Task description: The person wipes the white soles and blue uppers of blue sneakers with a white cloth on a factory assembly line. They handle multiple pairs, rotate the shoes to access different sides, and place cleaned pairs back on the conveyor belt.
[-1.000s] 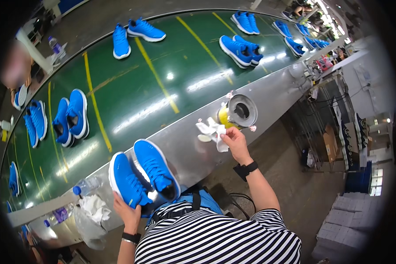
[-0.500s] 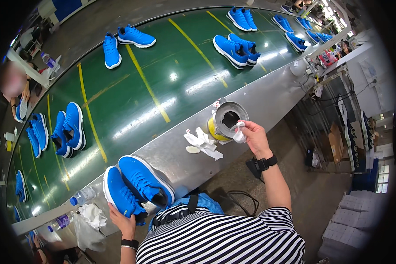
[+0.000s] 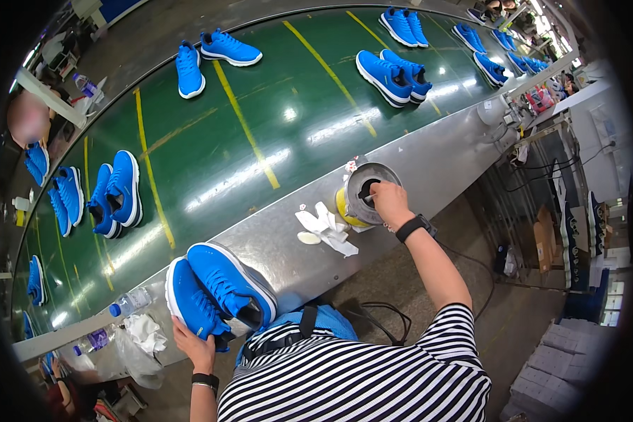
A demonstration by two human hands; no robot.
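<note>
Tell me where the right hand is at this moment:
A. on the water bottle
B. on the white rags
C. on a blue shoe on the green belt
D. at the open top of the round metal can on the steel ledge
D: the right hand reaches into the open mouth of the round metal can on the steel ledge, beside the white rags.

White rags (image 3: 327, 228) crowd metal ledge (image 3: 436, 158) between shoes (image 3: 218, 292) and pot (image 3: 364, 193).

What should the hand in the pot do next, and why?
Probably lift the right hand out of the open metal can and carry it toward the pair of blue sneakers, because the left hand steadies their heels at the conveyor's steel edge.
</note>
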